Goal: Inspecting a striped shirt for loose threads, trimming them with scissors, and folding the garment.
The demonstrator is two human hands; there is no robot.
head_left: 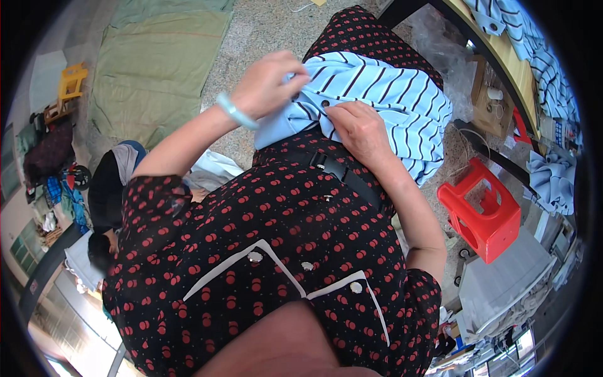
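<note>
Both hands work on one garment held over the lap. Left hand (270, 85): fingers curled together and closed on the upper edge of a light blue striped shirt (389, 94), knuckles up, fingertips buried in the fabric. Right hand (358, 129): thumb and forefinger pinched together on the shirt's front edge, just beside a small dark button (325, 103); the other fingers lie folded against the cloth. The two hands sit close, nearly touching, with the buttoned edge between them.

Shirt: pale blue with dark wavy stripes, bunched and draped over the person's thighs, spilling toward the right side. A plain blue part of it hangs below the left hand.

Left wrist carries a pale green bangle (235, 112). Both forearms are bare. The person wears a black dress with a red print (264, 213), white trim and silver buttons at the chest, and a black belt (345, 176) at the waist.

Surroundings: speckled stone floor (264, 28). A red plastic stool (483, 213) stands to the right, well apart from the hands. More striped blue cloth (540, 69) lies on a wooden table at upper right. A green sheet (157, 69) is spread on the floor at upper left, with a small yellow stool (72, 81) beyond it. Another person in dark clothes (107, 195) is low at the left.
</note>
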